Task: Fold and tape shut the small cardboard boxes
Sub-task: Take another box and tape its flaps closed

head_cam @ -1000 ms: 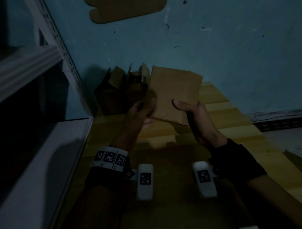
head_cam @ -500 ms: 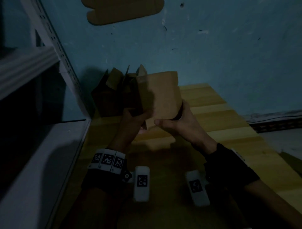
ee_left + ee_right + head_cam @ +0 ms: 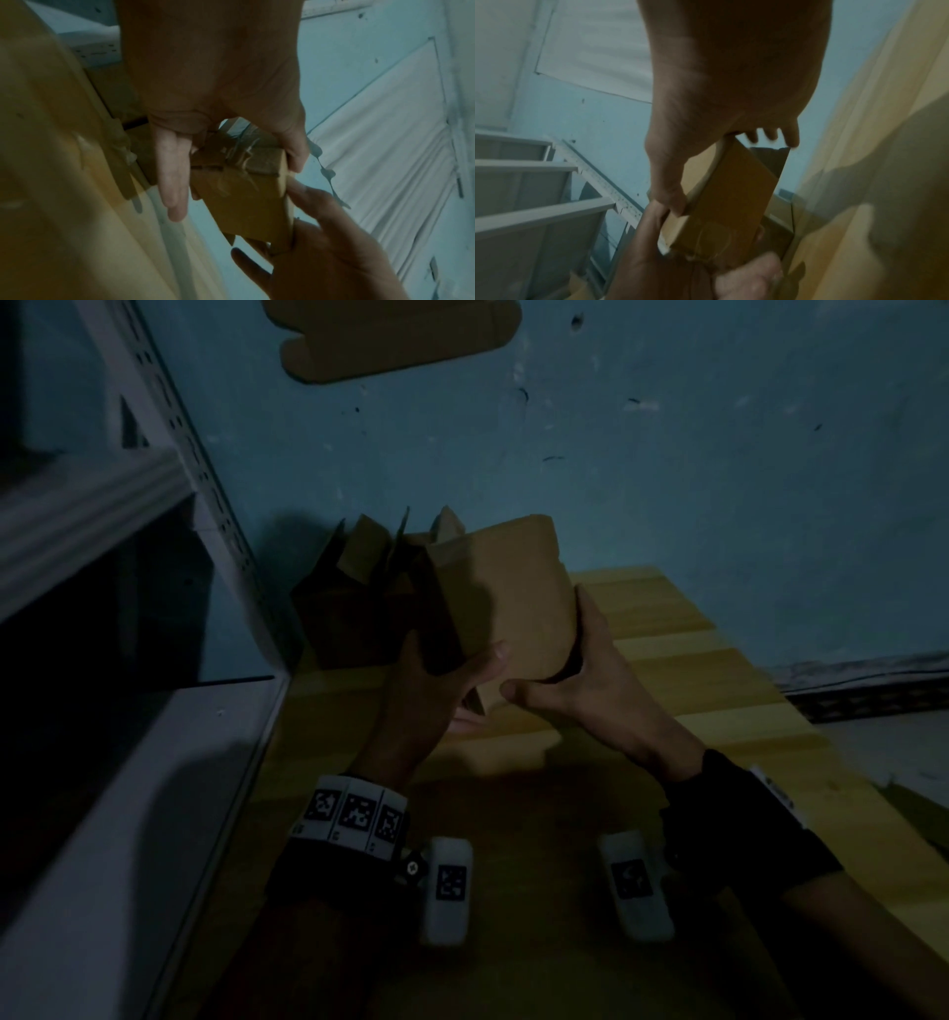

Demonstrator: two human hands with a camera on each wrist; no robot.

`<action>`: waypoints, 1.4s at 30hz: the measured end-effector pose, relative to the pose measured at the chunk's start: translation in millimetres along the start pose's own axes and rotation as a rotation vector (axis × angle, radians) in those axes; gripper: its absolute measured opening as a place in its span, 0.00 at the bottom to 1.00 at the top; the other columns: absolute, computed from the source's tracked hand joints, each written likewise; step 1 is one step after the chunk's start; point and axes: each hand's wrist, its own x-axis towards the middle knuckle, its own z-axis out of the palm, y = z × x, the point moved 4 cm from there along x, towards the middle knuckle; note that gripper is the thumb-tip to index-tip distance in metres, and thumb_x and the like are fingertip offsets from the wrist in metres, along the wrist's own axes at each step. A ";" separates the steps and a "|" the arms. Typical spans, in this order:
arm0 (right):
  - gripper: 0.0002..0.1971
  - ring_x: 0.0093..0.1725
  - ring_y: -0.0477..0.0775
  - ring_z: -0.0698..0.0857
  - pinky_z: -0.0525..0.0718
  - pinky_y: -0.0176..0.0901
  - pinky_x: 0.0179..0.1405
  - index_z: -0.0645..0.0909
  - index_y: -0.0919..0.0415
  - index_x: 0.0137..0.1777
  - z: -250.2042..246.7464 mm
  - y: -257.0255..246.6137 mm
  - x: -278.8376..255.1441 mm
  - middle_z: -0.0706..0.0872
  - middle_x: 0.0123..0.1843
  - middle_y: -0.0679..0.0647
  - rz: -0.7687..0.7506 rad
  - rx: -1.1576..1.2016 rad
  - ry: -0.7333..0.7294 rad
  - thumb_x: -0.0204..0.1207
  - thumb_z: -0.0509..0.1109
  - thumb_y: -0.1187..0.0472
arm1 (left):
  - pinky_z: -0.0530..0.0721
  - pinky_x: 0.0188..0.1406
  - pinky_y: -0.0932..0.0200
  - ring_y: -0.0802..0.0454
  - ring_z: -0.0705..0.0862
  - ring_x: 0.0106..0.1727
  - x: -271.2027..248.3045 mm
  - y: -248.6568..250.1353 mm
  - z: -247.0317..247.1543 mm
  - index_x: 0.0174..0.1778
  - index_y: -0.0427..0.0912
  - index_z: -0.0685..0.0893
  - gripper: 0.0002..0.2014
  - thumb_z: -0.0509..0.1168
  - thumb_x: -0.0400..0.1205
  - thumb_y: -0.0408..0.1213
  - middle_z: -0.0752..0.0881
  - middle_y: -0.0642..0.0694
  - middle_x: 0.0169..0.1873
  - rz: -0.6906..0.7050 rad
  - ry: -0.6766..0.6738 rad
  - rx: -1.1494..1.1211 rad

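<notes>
1. Moved: my box (image 3: pixel 506 603), flat a second ago, now squared up, held above the table (image 3: pixel 683 660).
2. Left hand (image 3: pixel 436 690) and right hand (image 3: pixel 580 680) both grip its lower end.
3. Risk: unsealed flaps may spring open if my grip loosens.

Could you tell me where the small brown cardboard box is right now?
In the head view the small brown cardboard box is held mid-frame above the wooden table, between left hand and right hand.

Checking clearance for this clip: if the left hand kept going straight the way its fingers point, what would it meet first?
Probably the open cardboard boxes against the blue wall, just past the small box that the left hand and right hand grip; depth is unclear in the dim head view.
</notes>
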 end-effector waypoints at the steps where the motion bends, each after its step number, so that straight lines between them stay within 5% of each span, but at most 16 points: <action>1: 0.50 0.77 0.50 0.74 0.79 0.54 0.76 0.60 0.30 0.75 -0.5 0.4 0.1 0.70 0.74 0.41 -0.001 0.015 -0.024 0.60 0.89 0.48 | 0.92 0.39 0.47 0.39 0.90 0.55 -0.6 -0.4 -0.5 0.81 0.55 0.66 0.48 0.79 0.65 0.55 0.77 0.46 0.74 -0.002 -0.007 0.010; 3: 0.47 0.74 0.52 0.78 0.83 0.55 0.73 0.60 0.27 0.70 -1.6 0.2 0.2 0.73 0.73 0.43 0.002 0.031 -0.047 0.61 0.89 0.51 | 0.92 0.42 0.42 0.39 0.92 0.49 -2.4 -0.7 -0.7 0.79 0.58 0.67 0.47 0.79 0.63 0.57 0.78 0.47 0.73 -0.007 -0.018 0.023; 7: 0.61 0.73 0.50 0.81 0.85 0.58 0.71 0.56 0.45 0.87 -3.1 0.8 1.0 0.76 0.77 0.44 0.010 0.098 -0.094 0.56 0.88 0.45 | 0.92 0.43 0.39 0.38 0.93 0.45 -1.5 -2.2 -0.8 0.78 0.59 0.67 0.43 0.79 0.68 0.54 0.78 0.47 0.72 -0.014 -0.033 0.023; 10: 0.54 0.71 0.47 0.82 0.86 0.55 0.70 0.56 0.46 0.86 -6.2 -0.1 -0.5 0.77 0.75 0.44 0.000 0.121 -0.121 0.66 0.87 0.57 | 0.92 0.42 0.41 0.37 0.92 0.43 -0.5 -2.9 -0.1 0.81 0.57 0.65 0.44 0.79 0.70 0.52 0.78 0.47 0.72 -0.030 -0.033 0.014; 16: 0.50 0.70 0.40 0.77 0.80 0.22 0.56 0.55 0.30 0.78 -14.6 -1.7 -3.2 0.71 0.77 0.45 -0.103 0.012 -0.098 0.70 0.85 0.66 | 0.92 0.37 0.47 0.34 0.90 0.52 2.0 -1.7 0.3 0.81 0.54 0.66 0.45 0.78 0.67 0.48 0.78 0.43 0.73 0.003 -0.046 -0.042; 20: 0.59 0.76 0.40 0.72 0.73 0.16 0.62 0.47 0.49 0.91 -19.5 2.4 -4.7 0.64 0.83 0.43 -0.130 -0.026 -0.063 0.69 0.86 0.62 | 0.92 0.37 0.47 0.35 0.92 0.43 2.8 -1.2 -0.6 0.80 0.54 0.67 0.41 0.75 0.70 0.47 0.83 0.41 0.68 0.007 -0.074 -0.085; 24: 0.63 0.78 0.42 0.72 0.77 0.24 0.67 0.49 0.50 0.91 -17.1 0.8 -5.2 0.66 0.84 0.44 -0.135 0.005 -0.049 0.62 0.87 0.48 | 0.92 0.44 0.39 0.32 0.92 0.43 4.6 -5.5 0.0 0.79 0.54 0.67 0.41 0.75 0.70 0.47 0.84 0.40 0.67 -0.031 -0.098 -0.100; 28: 0.60 0.76 0.43 0.75 0.81 0.30 0.66 0.54 0.50 0.90 -15.3 -1.4 -6.3 0.69 0.81 0.45 -0.146 0.003 -0.013 0.63 0.89 0.54 | 0.91 0.43 0.40 0.30 0.91 0.45 6.3 -9.6 0.7 0.77 0.51 0.69 0.41 0.78 0.69 0.46 0.83 0.39 0.67 -0.063 -0.097 -0.143; 34: 0.57 0.73 0.48 0.77 0.85 0.53 0.69 0.59 0.45 0.83 -8.4 -4.8 -8.4 0.70 0.77 0.47 -0.123 -0.054 0.063 0.53 0.82 0.37 | 0.91 0.46 0.38 0.30 0.89 0.52 6.8 -11.6 2.3 0.77 0.53 0.71 0.41 0.79 0.67 0.47 0.82 0.46 0.66 -0.054 -0.103 -0.145; 42: 0.57 0.73 0.47 0.78 0.87 0.51 0.68 0.57 0.50 0.85 -7.4 -6.7 -9.5 0.72 0.76 0.48 -0.081 0.028 0.029 0.57 0.83 0.44 | 0.90 0.44 0.35 0.30 0.89 0.54 8.1 -13.6 1.7 0.79 0.52 0.70 0.42 0.80 0.69 0.44 0.82 0.42 0.68 -0.023 -0.090 -0.153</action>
